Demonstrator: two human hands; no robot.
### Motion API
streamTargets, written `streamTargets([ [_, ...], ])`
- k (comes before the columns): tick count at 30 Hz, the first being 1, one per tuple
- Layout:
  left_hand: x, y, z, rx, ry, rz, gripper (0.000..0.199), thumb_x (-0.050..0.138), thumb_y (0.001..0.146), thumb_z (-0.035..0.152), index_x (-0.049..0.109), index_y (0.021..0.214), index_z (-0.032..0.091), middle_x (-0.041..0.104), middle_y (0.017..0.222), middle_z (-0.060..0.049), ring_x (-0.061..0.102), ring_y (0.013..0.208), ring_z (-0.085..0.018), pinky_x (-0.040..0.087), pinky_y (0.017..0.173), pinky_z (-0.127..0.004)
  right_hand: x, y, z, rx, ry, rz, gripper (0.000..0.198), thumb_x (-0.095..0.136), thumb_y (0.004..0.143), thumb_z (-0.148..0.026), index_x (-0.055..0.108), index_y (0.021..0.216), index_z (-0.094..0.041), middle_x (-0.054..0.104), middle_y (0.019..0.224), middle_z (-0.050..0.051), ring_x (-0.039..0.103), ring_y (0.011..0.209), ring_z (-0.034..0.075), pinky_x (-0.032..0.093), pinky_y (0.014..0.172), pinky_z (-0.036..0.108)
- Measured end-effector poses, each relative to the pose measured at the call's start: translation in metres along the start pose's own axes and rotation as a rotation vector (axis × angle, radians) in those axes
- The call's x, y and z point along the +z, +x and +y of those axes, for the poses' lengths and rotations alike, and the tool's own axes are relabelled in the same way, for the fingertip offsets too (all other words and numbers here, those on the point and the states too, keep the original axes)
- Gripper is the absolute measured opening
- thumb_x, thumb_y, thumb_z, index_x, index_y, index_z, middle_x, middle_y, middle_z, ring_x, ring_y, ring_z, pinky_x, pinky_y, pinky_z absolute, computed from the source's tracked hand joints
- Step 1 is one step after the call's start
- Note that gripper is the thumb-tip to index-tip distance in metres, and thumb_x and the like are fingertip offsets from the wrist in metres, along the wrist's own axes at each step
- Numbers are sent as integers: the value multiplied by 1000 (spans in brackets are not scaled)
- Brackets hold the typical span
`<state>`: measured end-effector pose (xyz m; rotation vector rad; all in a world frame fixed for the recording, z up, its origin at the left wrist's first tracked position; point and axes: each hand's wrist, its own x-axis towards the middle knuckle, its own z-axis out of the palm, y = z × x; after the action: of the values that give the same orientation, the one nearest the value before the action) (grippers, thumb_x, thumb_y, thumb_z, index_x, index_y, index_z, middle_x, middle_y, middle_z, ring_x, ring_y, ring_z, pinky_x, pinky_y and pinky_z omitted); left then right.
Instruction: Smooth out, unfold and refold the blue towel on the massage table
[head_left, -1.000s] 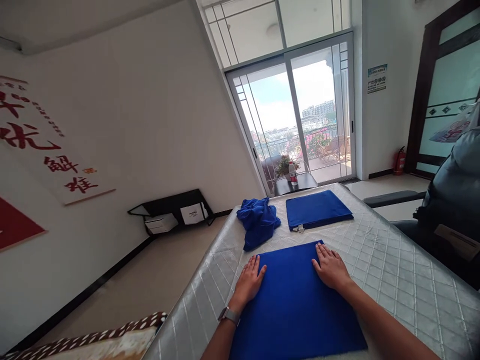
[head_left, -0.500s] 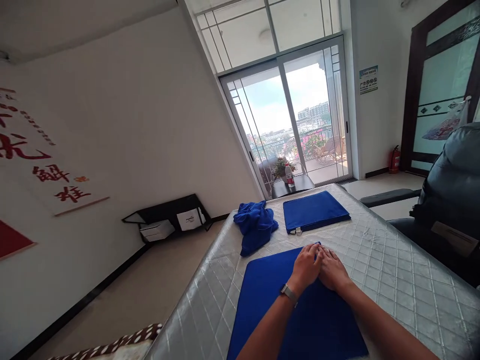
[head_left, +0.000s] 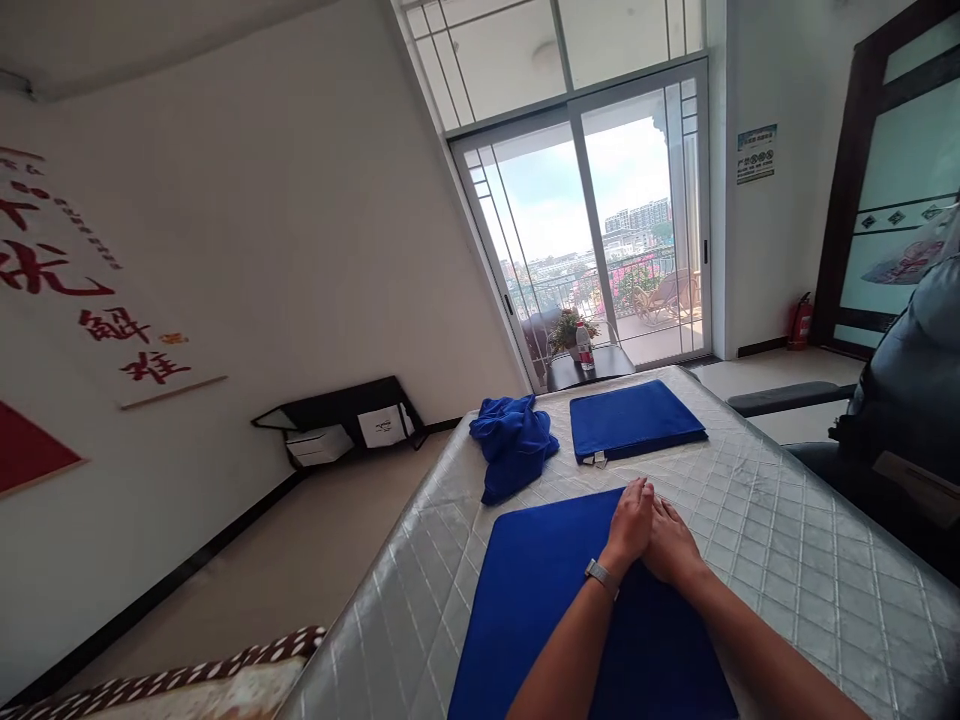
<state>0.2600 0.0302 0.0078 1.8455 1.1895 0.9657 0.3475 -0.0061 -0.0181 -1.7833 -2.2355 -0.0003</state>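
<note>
A flat, folded blue cloth [head_left: 525,590] lies on the quilted mattress in front of me. My left hand [head_left: 632,522], with a metal-banded watch on the wrist, rests on edge at the cloth's far right part, fingers stretched and held together. Against it, my right hand [head_left: 670,540] lies palm down at the cloth's right edge, its fingers extended and partly covered by the left hand. Beyond them is a second folded blue cloth [head_left: 634,418] with a white tag on its near edge. A crumpled blue cloth [head_left: 514,440] sits to its left.
The silver quilted mattress [head_left: 795,560] carries the cloths. A dark armchair [head_left: 911,370] stands at the right. Past the far end, a small table [head_left: 600,367] holds a bottle [head_left: 583,345]. A black rack [head_left: 341,400] with white boxes leans by the left wall.
My left hand has slid slightly right and turned more on edge, its fingers straighter and closer to the right hand. My right hand has barely moved. The view has shifted a little.
</note>
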Motion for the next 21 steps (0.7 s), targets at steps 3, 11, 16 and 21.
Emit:
streamTargets([
  [3, -4, 1, 0, -3, -31, 25, 61, 26, 100, 51, 50, 140, 11, 51, 147, -14, 45, 137, -22, 31, 116, -33, -1, 0, -1, -10, -18, 2, 63, 36, 89, -23, 36, 151, -9, 32, 156, 15, 27, 146, 27, 17, 120, 45],
  [11, -48, -10, -16, -32, 3, 65, 63, 25, 100, 54, 49, 142, 14, 47, 150, -12, 39, 141, -23, 26, 119, -39, -6, 4, -5, 77, -1, -5, 65, 25, 97, -39, 30, 152, -5, 29, 158, 15, 24, 147, 23, 16, 119, 42],
  [16, -98, -27, -38, -83, 57, 114, 67, 18, 101, 55, 46, 144, 12, 41, 153, -10, 33, 144, -23, 22, 120, -40, -6, 4, -5, 84, 11, -13, 67, 22, 97, -40, 28, 152, -3, 27, 159, 15, 22, 148, 23, 15, 120, 41],
  [21, -156, -49, -64, -152, 118, 190, 68, 17, 99, 57, 47, 143, 15, 42, 154, -8, 32, 145, -22, 21, 120, -37, -10, 3, -7, 101, 38, -57, 68, 20, 97, -42, 25, 153, -5, 23, 160, 13, 17, 149, 21, 12, 120, 40],
])
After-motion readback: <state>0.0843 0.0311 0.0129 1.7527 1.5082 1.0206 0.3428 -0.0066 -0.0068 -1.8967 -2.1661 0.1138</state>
